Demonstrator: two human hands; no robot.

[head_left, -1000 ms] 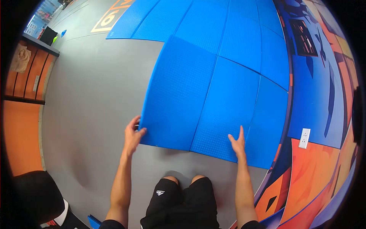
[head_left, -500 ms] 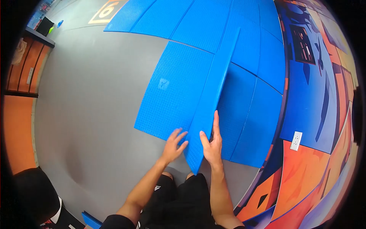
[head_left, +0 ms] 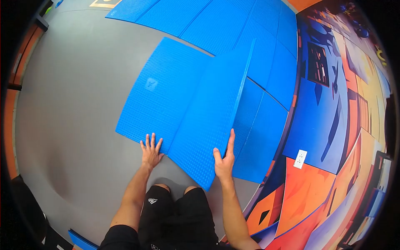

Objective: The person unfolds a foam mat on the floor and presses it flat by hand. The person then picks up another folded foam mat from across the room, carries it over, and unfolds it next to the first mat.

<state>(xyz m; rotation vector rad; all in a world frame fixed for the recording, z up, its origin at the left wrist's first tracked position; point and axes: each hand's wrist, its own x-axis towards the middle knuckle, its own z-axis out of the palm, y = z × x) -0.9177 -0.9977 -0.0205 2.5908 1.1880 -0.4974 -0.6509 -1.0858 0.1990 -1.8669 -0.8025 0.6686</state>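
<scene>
A blue folding exercise mat [head_left: 166, 100] with a textured surface and a small pale logo on its left panel is partly unfolded in front of me. Its left panel lies low over the grey floor, while its right panel [head_left: 214, 104] stands tilted up along the crease. My right hand [head_left: 225, 160] grips the near part of that raised panel's edge, thumb on the inner face and fingers behind. Spread fingers of my left hand [head_left: 152, 153] rest on the near edge of the left panel, close to the crease.
More blue mat panels [head_left: 216, 25] cover the floor ahead and to the right. A painted wall [head_left: 316, 125] with a white power outlet [head_left: 300, 159] runs along the right. Grey floor [head_left: 79, 104] lies left. Another blue mat edge [head_left: 81, 240] shows at bottom left.
My left hand has moved left along the near edge and spread its fingers. The mat is opened wider, showing more of the raised panel's inner face. My view has shifted slightly.
</scene>
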